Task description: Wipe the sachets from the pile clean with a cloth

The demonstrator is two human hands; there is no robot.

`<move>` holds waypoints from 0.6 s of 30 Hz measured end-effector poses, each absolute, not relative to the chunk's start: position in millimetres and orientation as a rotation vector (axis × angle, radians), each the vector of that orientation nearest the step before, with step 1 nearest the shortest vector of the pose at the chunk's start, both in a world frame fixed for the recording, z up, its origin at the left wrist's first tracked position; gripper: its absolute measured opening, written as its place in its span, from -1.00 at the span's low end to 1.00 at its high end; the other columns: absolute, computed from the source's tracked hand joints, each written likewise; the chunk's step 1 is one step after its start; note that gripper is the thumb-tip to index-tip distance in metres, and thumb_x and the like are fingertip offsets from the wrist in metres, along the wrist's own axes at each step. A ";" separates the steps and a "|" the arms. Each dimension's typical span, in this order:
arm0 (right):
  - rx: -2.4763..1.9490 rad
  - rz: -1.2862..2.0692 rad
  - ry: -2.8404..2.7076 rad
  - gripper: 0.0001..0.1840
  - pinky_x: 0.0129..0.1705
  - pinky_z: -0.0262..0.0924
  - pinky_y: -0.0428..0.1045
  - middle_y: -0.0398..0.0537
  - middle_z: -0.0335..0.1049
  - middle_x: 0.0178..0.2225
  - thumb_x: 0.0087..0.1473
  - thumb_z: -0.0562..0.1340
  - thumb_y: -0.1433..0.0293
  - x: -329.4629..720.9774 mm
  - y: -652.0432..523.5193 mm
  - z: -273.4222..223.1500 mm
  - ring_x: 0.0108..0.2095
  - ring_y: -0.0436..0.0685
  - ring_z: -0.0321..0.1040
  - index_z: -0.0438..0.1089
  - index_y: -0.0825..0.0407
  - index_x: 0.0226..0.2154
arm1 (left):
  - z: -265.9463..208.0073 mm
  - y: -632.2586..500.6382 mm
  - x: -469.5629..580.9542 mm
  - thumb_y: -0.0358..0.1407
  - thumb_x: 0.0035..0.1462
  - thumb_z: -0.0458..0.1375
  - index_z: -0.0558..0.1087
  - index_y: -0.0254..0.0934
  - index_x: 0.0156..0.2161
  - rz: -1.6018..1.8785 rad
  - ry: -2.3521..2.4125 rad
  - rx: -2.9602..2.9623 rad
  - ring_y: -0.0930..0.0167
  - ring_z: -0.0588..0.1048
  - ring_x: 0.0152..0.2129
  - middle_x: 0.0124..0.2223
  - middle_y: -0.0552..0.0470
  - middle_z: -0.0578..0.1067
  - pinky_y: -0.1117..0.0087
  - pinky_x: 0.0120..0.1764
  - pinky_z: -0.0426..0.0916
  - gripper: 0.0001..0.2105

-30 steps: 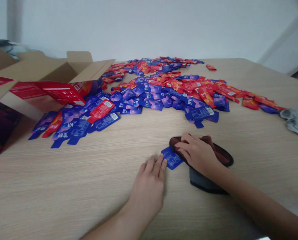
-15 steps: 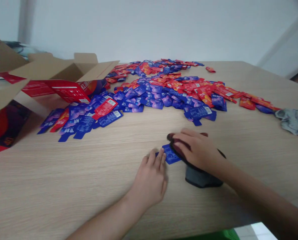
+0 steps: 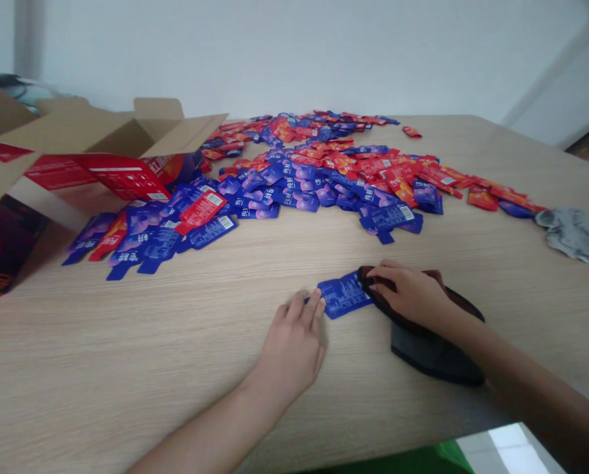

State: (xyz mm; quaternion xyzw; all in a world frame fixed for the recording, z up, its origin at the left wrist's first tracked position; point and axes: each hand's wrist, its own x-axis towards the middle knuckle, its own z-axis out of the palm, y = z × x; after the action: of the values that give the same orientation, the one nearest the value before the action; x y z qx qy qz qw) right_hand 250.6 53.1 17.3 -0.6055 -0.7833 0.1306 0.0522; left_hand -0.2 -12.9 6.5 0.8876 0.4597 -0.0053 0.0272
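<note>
A blue flat packet [image 3: 344, 295] with fine white print lies on the wooden table in front of me. My left hand [image 3: 294, 339] rests palm down, its outstretched fingertips on the narrow left end of the packet. In my right hand [image 3: 407, 289] is a dark maroon and grey cloth piece [image 3: 432, 349] with black edging, its exact kind unclear. The fingers are closed on its upper edge, and its left tip covers the packet's right end. Part of the cloth hides under my right hand and forearm.
A long pile of blue and red packets [image 3: 299, 184] spreads across the table [image 3: 176, 349]. An open cardboard box [image 3: 146, 178] with red sides stands at the left. Grey crumpled fabric [image 3: 573, 234] lies at the right, and one red packet [image 3: 411, 131] lies apart at the back.
My right hand and the cloth have moved right along the blue packet, uncovering more of its print. My left hand stays at the packet's left end. The view has shifted slightly.
</note>
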 end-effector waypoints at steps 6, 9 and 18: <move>-1.513 0.249 -2.444 -0.71 -0.24 0.19 -0.01 -0.10 0.43 -0.13 0.22 0.07 0.34 217.8 36.0 37.9 -0.18 0.11 0.39 0.42 -0.10 -0.08 | 5.9 -13.2 2.6 -0.31 0.17 0.02 0.22 -0.50 0.25 -0.057 1.433 2.772 0.01 0.24 0.15 0.33 -0.22 0.16 0.06 0.02 0.29 -0.45; -1.255 0.305 -2.642 -0.68 -0.22 0.20 0.00 -0.08 0.44 -0.19 0.23 0.05 0.39 197.7 23.6 30.5 -0.18 0.11 0.37 0.44 -0.10 -0.06 | 5.9 -13.1 2.7 -0.30 0.17 0.01 0.26 -0.51 0.23 -0.079 1.443 2.780 0.00 0.24 0.15 0.33 -0.21 0.15 0.06 0.02 0.29 -0.47; -1.495 0.384 -2.536 -0.70 -0.28 0.23 -0.02 -0.13 0.48 -0.25 0.13 0.15 0.41 237.9 24.7 17.6 -0.28 0.07 0.41 0.52 -0.17 -0.15 | 6.8 -12.0 3.9 -0.27 0.21 0.00 0.20 -0.44 0.27 -0.127 1.467 2.755 0.07 0.25 0.16 0.34 -0.14 0.13 0.10 0.03 0.30 -0.45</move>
State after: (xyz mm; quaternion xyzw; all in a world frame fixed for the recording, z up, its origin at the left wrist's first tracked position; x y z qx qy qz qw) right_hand 237.9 24.7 17.6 -0.5016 -0.8511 0.1288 0.0865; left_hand 3.9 -12.0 6.8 0.8819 0.4696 -0.0405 0.0087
